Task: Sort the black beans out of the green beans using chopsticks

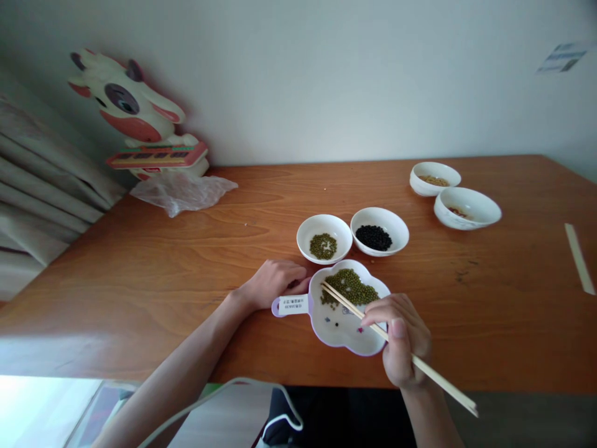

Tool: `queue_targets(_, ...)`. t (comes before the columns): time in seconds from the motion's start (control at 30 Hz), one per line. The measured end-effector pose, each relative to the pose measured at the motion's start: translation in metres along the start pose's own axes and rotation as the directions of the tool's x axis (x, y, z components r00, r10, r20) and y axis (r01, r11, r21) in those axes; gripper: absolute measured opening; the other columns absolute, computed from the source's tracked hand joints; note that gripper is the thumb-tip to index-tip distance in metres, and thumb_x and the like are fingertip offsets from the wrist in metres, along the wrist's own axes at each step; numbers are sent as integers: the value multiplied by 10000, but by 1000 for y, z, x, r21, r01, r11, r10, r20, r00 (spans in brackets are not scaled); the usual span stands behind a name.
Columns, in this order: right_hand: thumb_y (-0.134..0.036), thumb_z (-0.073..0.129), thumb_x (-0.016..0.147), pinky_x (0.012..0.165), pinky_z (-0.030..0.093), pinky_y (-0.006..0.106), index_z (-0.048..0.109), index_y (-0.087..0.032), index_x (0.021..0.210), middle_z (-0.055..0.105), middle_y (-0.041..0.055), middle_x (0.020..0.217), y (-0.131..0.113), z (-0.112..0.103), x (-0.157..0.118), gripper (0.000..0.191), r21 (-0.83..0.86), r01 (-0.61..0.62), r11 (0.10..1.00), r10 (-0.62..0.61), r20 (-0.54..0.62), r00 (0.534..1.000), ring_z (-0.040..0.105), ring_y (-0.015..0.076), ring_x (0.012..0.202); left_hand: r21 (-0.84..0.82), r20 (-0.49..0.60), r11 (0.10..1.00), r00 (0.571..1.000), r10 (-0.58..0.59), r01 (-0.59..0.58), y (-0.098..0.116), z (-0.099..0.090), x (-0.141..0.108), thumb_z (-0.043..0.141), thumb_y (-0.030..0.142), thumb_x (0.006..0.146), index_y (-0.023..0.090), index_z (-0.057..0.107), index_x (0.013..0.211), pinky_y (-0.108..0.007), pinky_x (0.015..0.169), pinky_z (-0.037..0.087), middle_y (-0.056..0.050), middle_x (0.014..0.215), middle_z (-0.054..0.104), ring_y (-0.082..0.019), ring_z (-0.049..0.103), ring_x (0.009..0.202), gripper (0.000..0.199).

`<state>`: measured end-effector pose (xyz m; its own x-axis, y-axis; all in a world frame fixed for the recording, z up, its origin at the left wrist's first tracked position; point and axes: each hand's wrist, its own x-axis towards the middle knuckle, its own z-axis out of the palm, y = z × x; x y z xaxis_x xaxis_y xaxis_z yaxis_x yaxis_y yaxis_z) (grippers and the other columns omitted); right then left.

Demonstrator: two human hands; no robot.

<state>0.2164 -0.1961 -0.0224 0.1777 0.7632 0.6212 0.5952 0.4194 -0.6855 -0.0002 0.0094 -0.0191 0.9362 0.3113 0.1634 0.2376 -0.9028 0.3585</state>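
A white, cloud-shaped plate point(345, 333) with a lilac rim and a labelled handle lies near the table's front edge. Green mung beans point(349, 287) are heaped across its far half, and one small dark bean-like dot is nearer me. My left hand point(275, 283) rests on the table with bent fingers against the plate's left rim, just beyond the handle. In my right hand point(405, 339) is a pair of wooden chopsticks point(443, 379). Their tips sit close together at the left edge of the mung beans; I cannot make out any bean between them.
Behind the plate stand a bowl of mung beans point(325, 224) and a bowl of black beans point(392, 227). Two more bowls, one with yellowish grains point(436, 168), one with reddish bits point(480, 211), stand far right. A cow toy keyboard point(158, 155) and plastic bag point(186, 194) are back left.
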Motion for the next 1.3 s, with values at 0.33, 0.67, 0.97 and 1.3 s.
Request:
queue_targets(0.33,-243,265,1069,745,378,418,663,-211,812,690,46,758,3,0,-2,475,19,36,999,-35,-47,998,600,204,750,34,-13,999,1000,22,-22,-1,1,0,416,346,1068,188,490,693,-283,614,319,0,695,594,-113,506,631,413)
queue_targets(0.67,-245,283,1073,727,394,414,694,-186,822,696,64,772,5,0,-1,485,69,48,996,-43,-74,996,619,207,773,54,-24,999,1000,6,-4,-1,2,0,429,362,1064,190,489,684,-285,614,315,-7,699,610,-115,519,634,422)
queue_targets(0.97,-368,251,1079,620,369,391,668,-204,703,645,49,642,2,1,-6,585,155,59,986,-46,-84,995,578,191,616,48,-35,999,999,18,-16,0,0,1,428,344,1065,191,513,684,-286,601,310,-2,684,600,-117,503,618,420)
queue_targets(1.3,-347,269,1073,589,372,380,668,-207,688,636,41,610,1,0,-6,572,152,50,987,-31,-125,992,577,184,566,48,-20,999,1000,12,-11,-1,2,0,414,358,1072,192,488,691,-288,605,301,2,691,598,-114,505,623,422)
